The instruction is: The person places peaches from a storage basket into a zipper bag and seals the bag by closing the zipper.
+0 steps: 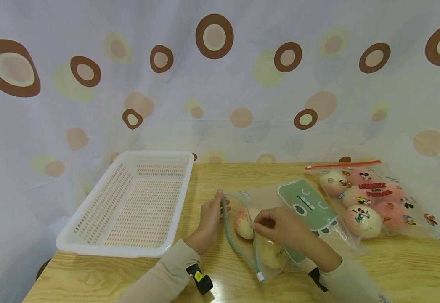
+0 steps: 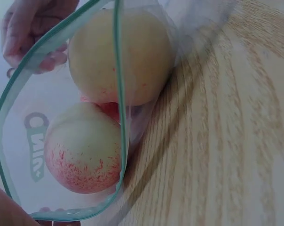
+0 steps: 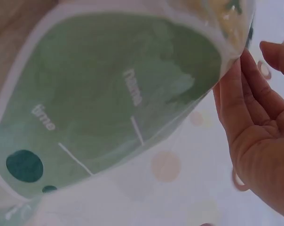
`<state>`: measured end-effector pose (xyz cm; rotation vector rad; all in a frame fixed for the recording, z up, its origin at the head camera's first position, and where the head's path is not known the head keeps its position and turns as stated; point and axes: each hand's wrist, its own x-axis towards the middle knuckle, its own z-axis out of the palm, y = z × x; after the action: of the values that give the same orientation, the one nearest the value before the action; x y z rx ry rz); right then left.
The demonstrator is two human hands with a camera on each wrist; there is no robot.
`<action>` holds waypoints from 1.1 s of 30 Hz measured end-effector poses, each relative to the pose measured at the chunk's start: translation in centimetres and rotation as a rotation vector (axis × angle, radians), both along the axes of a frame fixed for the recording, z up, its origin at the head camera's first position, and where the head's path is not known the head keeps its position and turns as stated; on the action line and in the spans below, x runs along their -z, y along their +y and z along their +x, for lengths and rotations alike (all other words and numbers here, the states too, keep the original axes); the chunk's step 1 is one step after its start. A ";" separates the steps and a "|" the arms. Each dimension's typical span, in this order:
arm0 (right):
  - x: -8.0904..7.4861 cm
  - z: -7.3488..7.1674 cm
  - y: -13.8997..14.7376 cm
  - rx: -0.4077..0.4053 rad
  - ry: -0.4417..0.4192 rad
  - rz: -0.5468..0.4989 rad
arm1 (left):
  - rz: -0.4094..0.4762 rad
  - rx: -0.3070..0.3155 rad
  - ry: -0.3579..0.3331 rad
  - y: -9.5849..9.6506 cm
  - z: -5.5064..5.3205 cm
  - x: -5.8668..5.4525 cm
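Observation:
A clear zip bag (image 1: pixel 242 252) with green sealing strips and a green cartoon print lies before me, its mouth spread toward the left. Inside, one peach (image 2: pixel 85 150) with red speckles is near the mouth and a paler peach (image 2: pixel 123 56) sits beside it. At the left strip, my left hand (image 1: pixel 208 219) holds the rim, fingers partly behind the strip. My right hand (image 1: pixel 280 227) pinches the opposite strip between thumb and forefinger. The right wrist view shows the bag's printed side, with that hand's fingertips (image 3: pixel 238 70) at its edge.
A white perforated plastic basket (image 1: pixel 167 242) stands at the left of the wooden table (image 1: pixel 220 176). On the right lies another clear bag (image 1: pixel 413 210) with a red slider strip, full of several peaches. A patterned cloth (image 1: pixel 220 84) hangs behind the table.

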<state>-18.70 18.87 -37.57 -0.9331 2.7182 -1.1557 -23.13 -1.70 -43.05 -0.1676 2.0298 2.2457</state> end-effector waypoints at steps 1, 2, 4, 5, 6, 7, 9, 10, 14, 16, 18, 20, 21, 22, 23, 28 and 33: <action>0.1 0.5 -0.1 -0.019 0.098 0.040 | 0.008 -0.008 -0.006 0.0 -0.1 0.0; 0.2 1.0 -0.3 -0.037 0.196 0.082 | 0.005 -0.019 -0.008 0.1 -0.1 0.0; 0.3 2.0 -0.5 -0.081 0.337 0.136 | 0.011 -0.037 -0.010 0.1 -0.2 0.0; 0.4 2.5 -0.6 -0.099 0.403 0.162 | 0.015 -0.044 -0.012 0.1 -0.2 0.0; 0.5 3.0 -0.7 -0.117 0.462 0.180 | 0.022 -0.051 -0.016 0.2 -0.3 0.0; 0.7 3.4 -0.7 -0.135 0.506 0.215 | 0.029 -0.057 -0.018 0.2 -0.3 0.0; 1.0 4.2 -0.7 -0.161 0.589 0.298 | 0.049 -0.059 -0.024 0.2 -0.3 0.1; 1.2 4.6 -0.7 -0.164 0.610 0.343 | 0.056 -0.058 -0.028 0.2 -0.3 0.1; 2.0 5.9 -1.1 -0.164 0.669 0.464 | 0.062 -0.064 -0.037 0.2 -0.5 0.2; 2.4 6.3 -1.3 -0.155 0.705 0.496 | 0.062 -0.071 -0.041 0.2 -0.6 0.2; 2.9 6.6 -1.4 -0.147 0.777 0.503 | 0.057 -0.078 -0.046 0.2 -0.7 0.2; 3.2 6.7 -1.5 -0.141 0.856 0.503 | 0.051 -0.084 -0.050 0.1 -0.7 0.2; 3.4 6.8 -1.6 -0.137 0.890 0.500 | 0.050 -0.088 -0.053 0.1 -0.7 0.2; 3.6 6.8 -1.6 -0.133 0.919 0.494 | 0.047 -0.091 -0.056 0.1 -0.7 0.3; 3.7 6.8 -1.7 -0.125 0.944 0.484 | 0.045 -0.094 -0.062 0.1 -0.7 0.3; 4.0 6.8 -1.6 -0.106 1.026 0.470 | 0.057 -0.100 -0.098 0.1 -0.8 0.5; 3.9 6.6 -0.3 -0.120 0.926 0.358 | 0.121 -0.084 -0.134 0.4 -1.1 0.1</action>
<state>-12.05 18.52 -41.44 -1.8693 3.2405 -0.1633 -24.19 -1.34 -43.18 -0.3878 1.8474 2.3293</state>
